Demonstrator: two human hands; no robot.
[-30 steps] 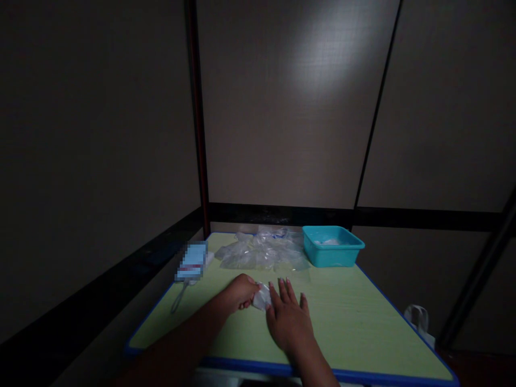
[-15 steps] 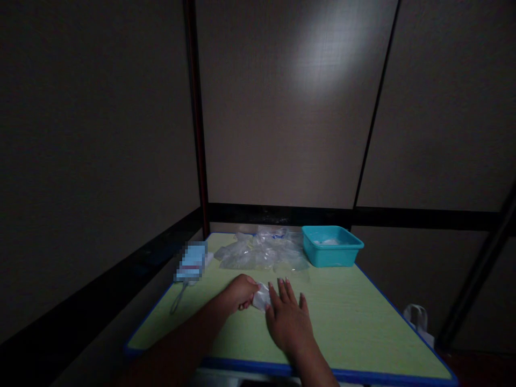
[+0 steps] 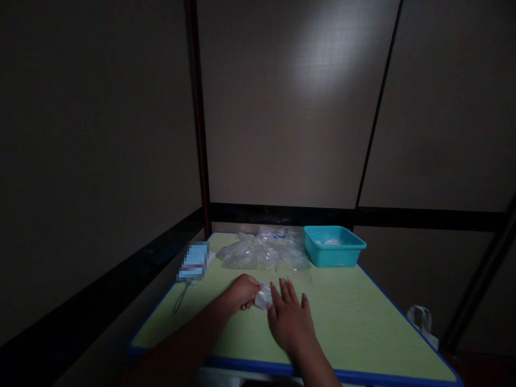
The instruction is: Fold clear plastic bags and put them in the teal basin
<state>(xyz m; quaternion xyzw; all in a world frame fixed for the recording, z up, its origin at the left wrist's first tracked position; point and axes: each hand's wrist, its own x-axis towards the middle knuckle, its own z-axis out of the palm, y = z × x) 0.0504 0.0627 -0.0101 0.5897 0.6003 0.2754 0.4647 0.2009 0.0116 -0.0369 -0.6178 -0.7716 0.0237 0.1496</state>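
Note:
Between my hands lies a small folded clear plastic bag [image 3: 263, 297] on the green tabletop. My left hand [image 3: 242, 293] is closed, pinching the bag's left edge between thumb and fingers. My right hand [image 3: 291, 317] lies flat, palm down with fingers spread, at the bag's right side; whether part of the bag runs under the palm is hidden. Beyond both hands, a loose pile of clear plastic bags [image 3: 264, 253] spreads across the far part of the table.
A turquoise plastic basket [image 3: 334, 256] with clear plastic inside stands at the far right of the blue-edged table [image 3: 363, 328]. On the left lies a blurred-out light blue item [image 3: 194, 262] with a cord loop. A white bag [image 3: 421, 322] sits beyond the right edge. Walls stand behind and left.
Both hands and the bag keep their places on the table. The whole view has shifted very slightly.

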